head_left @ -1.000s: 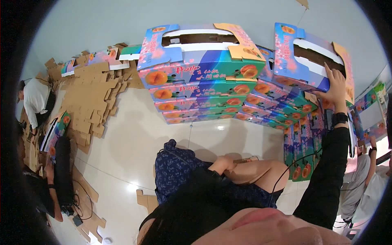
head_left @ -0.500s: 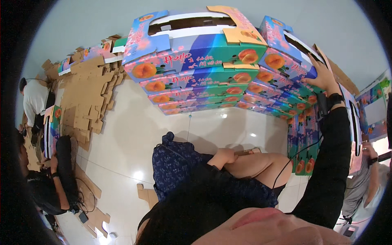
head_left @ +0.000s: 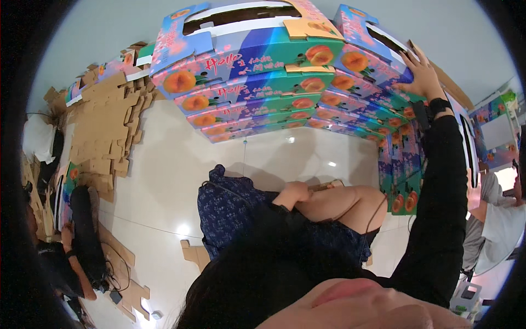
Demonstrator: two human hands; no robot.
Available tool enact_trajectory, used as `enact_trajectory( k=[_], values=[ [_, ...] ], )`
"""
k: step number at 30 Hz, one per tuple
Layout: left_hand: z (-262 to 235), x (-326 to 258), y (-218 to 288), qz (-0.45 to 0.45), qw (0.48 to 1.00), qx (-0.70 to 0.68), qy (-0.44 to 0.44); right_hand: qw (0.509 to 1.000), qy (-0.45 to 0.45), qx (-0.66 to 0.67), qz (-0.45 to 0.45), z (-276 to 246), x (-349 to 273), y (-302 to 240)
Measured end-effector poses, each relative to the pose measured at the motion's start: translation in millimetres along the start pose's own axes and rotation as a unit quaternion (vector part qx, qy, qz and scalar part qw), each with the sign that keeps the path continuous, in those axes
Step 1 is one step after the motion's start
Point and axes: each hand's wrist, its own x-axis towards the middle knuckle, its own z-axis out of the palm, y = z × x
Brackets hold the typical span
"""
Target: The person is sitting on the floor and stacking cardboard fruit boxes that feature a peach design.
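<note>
My right hand is spread against the upper corner of a colourful fruit carton, its fingers over the top edge and thumb on the side. That carton tops the right-hand stack and has a slot opening in its lid. Left of it stands another stack, whose top carton has peach pictures and an open handle slot. My left hand rests by my bare thigh with its fingers curled in; anything inside them is hidden. A flat brown edge shows beyond it.
Flattened cardboard sheets lie piled on the tiled floor at left, with a loose cardboard piece nearer. Two people are at the left, one beside a carton. Another person is at the right. Cartons on end stand below my right arm.
The whole view has shifted, so the stacks sit higher and further left. My right hand stays at the same carton, fingers straighter. The person at right has taken a hand off a carton.
</note>
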Motion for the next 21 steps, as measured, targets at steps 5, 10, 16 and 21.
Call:
enact_trajectory(
  k=[5,10,16,21],
  values=[
    [-1.0,10.9,-14.1,-0.001,0.999,-0.019,-0.043,0.995,0.078,-0.016,0.062,-20.9,-14.5,-33.6],
    [5.1,7.0,-17.3,-0.006,1.000,0.000,0.020,0.943,0.246,0.211,0.080,-34.7,-66.0,-141.3],
    [0.4,4.0,-21.3,-0.030,0.999,-0.017,-0.038,0.894,-0.011,0.441,-0.077,28.3,-137.8,-290.3],
    [8.7,1.1,-22.2,0.006,0.997,-0.052,0.054,0.749,-0.407,0.517,-0.070,84.2,-179.8,-372.5]
  ],
)
